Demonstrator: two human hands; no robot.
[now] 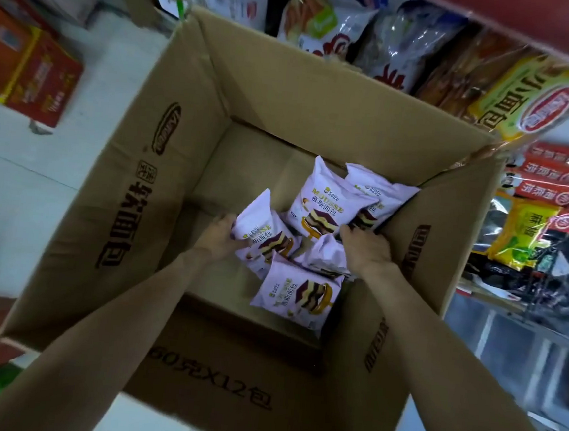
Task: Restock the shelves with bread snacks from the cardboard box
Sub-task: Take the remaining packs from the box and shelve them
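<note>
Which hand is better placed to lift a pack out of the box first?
Left. The left hand already grips a tilted pack; the right hand only rests among packs near the box wall.

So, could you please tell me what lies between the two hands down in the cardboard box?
In the head view, pale purple mousse bread packets fill the gap between the left hand and the right hand inside the cardboard box; the left hand grips one.

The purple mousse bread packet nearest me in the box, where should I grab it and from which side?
Judging by its pose, take the nearest packet by its near crimped end, coming straight down from above. It lies flat and face up on top of the pile inside the cardboard box, clear of both hands, so nothing pins it.
</note>
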